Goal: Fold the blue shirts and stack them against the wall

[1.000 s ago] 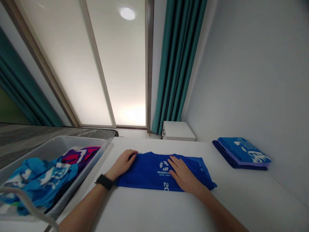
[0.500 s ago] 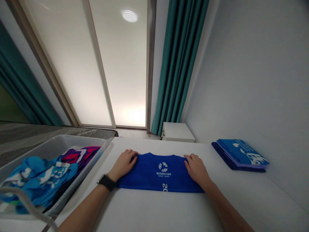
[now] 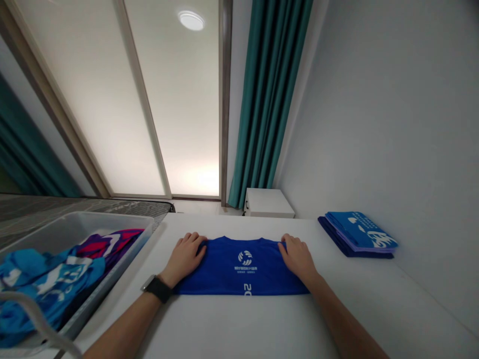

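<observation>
A blue T-shirt (image 3: 217, 269) lies folded into a wide flat strip on the white table (image 3: 239, 329), its neckline at the far edge and a white logo in the middle. My left hand (image 3: 187, 259), with a dark watch on the wrist, is closed at the shirt's far left corner, thumb and fingertips drawn together there. At the far right corner my right hand (image 3: 298, 257) grips in the same way. The undersides of both hands and the cloth beneath them are hidden.
A grey plastic bin (image 3: 147, 227) holding crumpled clothes (image 3: 48, 284) stands at the left. A pale curved bar (image 3: 35, 319) crosses its front. Several folded garments (image 3: 359, 234) are stacked at the right by the wall. A white cabinet (image 3: 267, 202) stands beyond the table.
The view has shifted slightly, so the whole scene sits a little further left. Both hands stay at the shirt's corners, and the shirt looks the same.
</observation>
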`<state>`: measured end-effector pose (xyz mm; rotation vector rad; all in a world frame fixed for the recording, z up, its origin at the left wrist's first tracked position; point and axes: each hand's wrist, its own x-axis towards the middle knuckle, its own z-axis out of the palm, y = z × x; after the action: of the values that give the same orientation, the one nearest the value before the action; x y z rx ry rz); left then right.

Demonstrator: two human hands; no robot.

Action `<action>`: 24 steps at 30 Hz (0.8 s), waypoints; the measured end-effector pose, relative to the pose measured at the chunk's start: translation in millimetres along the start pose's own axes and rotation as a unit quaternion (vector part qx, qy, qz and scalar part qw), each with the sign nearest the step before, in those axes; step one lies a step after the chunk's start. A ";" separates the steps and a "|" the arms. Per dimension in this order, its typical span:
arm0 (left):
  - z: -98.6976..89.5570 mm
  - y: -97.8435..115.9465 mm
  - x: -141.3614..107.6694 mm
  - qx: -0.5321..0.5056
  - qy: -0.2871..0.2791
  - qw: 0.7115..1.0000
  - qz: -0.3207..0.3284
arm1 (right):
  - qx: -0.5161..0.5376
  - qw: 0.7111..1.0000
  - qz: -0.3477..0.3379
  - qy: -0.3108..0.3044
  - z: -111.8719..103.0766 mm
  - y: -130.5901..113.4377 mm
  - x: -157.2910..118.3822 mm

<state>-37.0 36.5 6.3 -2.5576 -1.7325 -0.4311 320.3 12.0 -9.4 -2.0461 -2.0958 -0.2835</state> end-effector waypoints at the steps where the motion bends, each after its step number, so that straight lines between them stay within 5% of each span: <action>1: -0.3 0.0 0.1 0.000 0.000 1.000 0.000 | -0.003 1.000 0.006 -0.007 0.0 1.0 0.4; 11: 1.1 -1.9 0.0 0.001 0.005 1.000 0.002 | -0.021 0.998 -0.007 -0.055 2.3 13.1 2.8; 24: 11.5 -19.7 4.5 0.014 0.014 1.000 0.011 | -0.027 0.999 0.004 -0.043 -0.9 7.4 2.5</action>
<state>-51.0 50.0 -6.3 -2.5360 -1.6864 -0.4360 327.7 14.3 -7.9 -2.1337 -2.1509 -0.2581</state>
